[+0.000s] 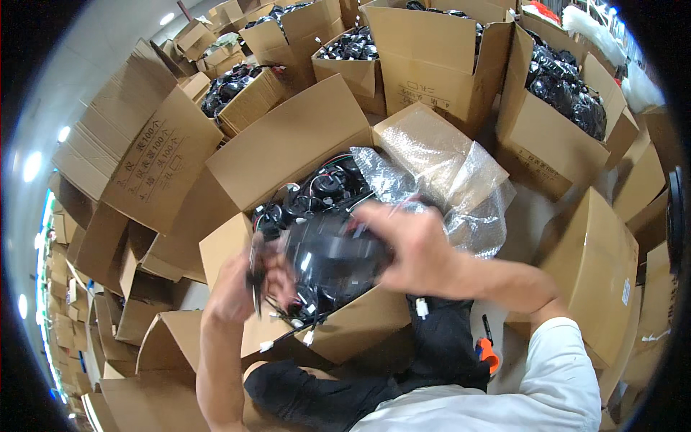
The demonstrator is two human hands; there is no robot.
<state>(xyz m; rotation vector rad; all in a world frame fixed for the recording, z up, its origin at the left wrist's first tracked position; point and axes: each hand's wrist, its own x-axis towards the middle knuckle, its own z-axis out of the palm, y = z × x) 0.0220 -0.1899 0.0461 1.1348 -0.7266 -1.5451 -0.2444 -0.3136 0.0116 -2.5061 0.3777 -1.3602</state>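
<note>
Over an open carton [288,140] in front of me, my right hand [417,248] grips the right side of a glossy black rounded housing [335,255], smeared by motion. Wires with white connectors [308,337] dangle from below it, over the carton's near flap. On the housing's left is my left hand [241,284], its fingers curled around a thin dark tool [255,277] too blurred to name; whether it also touches the housing I cannot tell. Inside the carton lie several similar black wired units [327,183].
Clear bubble wrap [475,209] drapes over the carton's far right side. Open cartons of black bagged parts [565,90] stand beyond. A closed carton [590,266] is at my right, and an orange tool [488,355] lies by my leg. Empty cartons [155,162] crowd the left.
</note>
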